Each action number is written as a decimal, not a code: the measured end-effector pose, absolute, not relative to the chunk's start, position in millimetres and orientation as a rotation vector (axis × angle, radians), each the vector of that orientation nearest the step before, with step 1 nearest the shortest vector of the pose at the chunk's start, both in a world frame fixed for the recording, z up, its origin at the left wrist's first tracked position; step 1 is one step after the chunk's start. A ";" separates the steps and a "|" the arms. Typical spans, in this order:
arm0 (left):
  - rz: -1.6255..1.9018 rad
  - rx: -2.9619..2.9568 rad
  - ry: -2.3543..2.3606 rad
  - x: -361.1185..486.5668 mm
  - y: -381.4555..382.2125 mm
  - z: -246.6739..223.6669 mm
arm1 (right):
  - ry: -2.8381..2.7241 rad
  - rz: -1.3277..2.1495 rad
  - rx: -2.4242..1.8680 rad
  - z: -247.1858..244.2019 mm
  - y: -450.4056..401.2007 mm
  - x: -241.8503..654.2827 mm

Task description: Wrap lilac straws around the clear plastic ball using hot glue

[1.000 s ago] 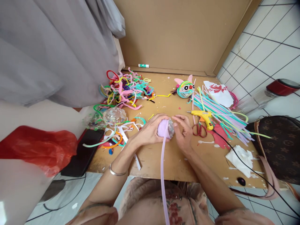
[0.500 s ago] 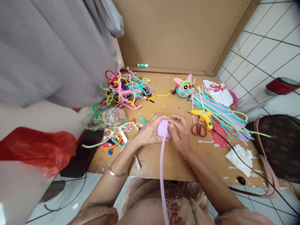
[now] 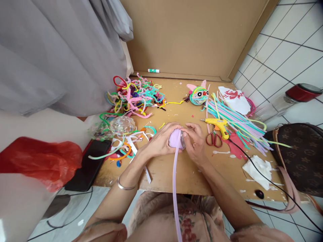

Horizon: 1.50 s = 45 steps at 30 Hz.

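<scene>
Between my hands is a small clear ball (image 3: pixel 183 144), its left part covered by coils of a lilac pipe cleaner (image 3: pixel 174 138). The loose end of that pipe cleaner hangs down toward my lap. My left hand (image 3: pixel 163 138) wraps around the coiled side, fingers over the top. On the bare clear side, my right hand (image 3: pixel 194 144) pinches the ball's edge with thumb and fingers. Just right of my right hand lie red-handled scissors (image 3: pixel 214 139) and a yellow glue gun (image 3: pixel 217 126). Behind them sits a wrapped ball with pink ears and googly eyes (image 3: pixel 199 94).
Pipe cleaners (image 3: pixel 234 117) lie in a bundle at right, and a tangled heap of them (image 3: pixel 136 95) is at back left. Clear plastic balls (image 3: pixel 122 125) and paper scraps lie left. A black phone (image 3: pixel 88 166), white tissue (image 3: pixel 258 171), brown bag (image 3: pixel 299 156) and red-lidded bottle (image 3: pixel 300 93) line the sides.
Almost nothing differs. Both hands keep the same hold on the ball, and the hanging lilac strand has shifted very slightly to the right.
</scene>
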State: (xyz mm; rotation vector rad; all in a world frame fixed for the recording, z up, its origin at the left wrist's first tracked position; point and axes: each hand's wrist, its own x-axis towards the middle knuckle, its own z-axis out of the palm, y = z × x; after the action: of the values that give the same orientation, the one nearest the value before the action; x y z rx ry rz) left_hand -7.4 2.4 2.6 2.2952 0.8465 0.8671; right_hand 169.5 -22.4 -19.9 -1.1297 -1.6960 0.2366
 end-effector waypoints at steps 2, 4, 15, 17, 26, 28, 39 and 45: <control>0.857 2.301 0.848 -7.4 2.4 3.0 | -1.699 0.233 -1.125 -20.2 -22.5 169.8; 0.858 2.303 0.844 -7.3 2.6 3.0 | -1.699 0.236 -1.123 -20.5 -22.5 169.9; 0.811 2.265 0.952 -7.6 0.8 1.4 | -1.697 0.226 -1.135 -19.5 -22.7 169.2; 0.830 2.252 0.954 -7.1 1.0 0.2 | -1.685 0.259 -1.131 -19.7 -22.9 168.8; 0.914 2.250 0.865 -6.8 3.4 -4.5 | -1.576 0.414 -1.078 -22.1 -21.7 167.5; 0.903 2.270 0.883 -7.4 3.7 -3.9 | -1.566 0.423 -1.089 -21.8 -21.2 167.3; 0.863 2.307 0.830 -8.2 5.0 -1.7 | -1.837 -0.117 -0.939 -12.0 -34.7 165.5; 0.863 2.273 0.837 -8.0 3.8 1.5 | -1.798 -0.095 -0.877 -9.8 -34.6 165.0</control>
State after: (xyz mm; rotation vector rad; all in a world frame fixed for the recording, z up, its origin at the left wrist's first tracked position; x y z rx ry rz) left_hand -8.0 3.8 1.5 2.2728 0.8374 0.8626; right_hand 165.0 -34.6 -9.8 -0.8771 -1.7977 -0.0951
